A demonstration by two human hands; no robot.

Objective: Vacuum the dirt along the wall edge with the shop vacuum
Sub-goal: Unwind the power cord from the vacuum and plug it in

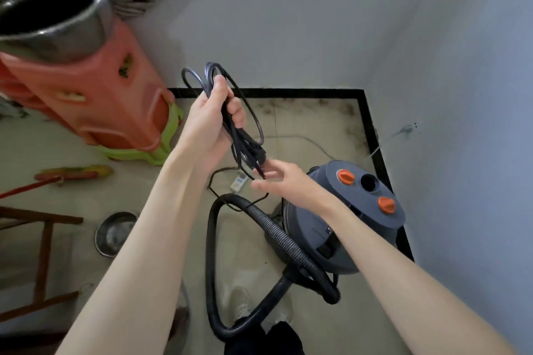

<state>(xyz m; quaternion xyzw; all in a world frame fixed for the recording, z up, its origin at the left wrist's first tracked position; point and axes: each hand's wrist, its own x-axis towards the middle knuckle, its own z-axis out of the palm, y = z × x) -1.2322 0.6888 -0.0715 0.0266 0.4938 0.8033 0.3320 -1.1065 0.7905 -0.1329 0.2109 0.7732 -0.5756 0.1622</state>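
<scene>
The grey shop vacuum with two orange knobs stands in the corner at the right wall. Its black ribbed hose loops across the floor in front of it. My left hand grips a coiled black power cord held up above the floor. My right hand pinches the lower end of that cord, just left of the vacuum's top. Dark dirt lies along the black skirting in the far corner.
A stack of orange and green plastic stools leans at the left with a dark metal pot on top. A steel bowl, a wooden frame, a broom and a white power strip lie on the floor.
</scene>
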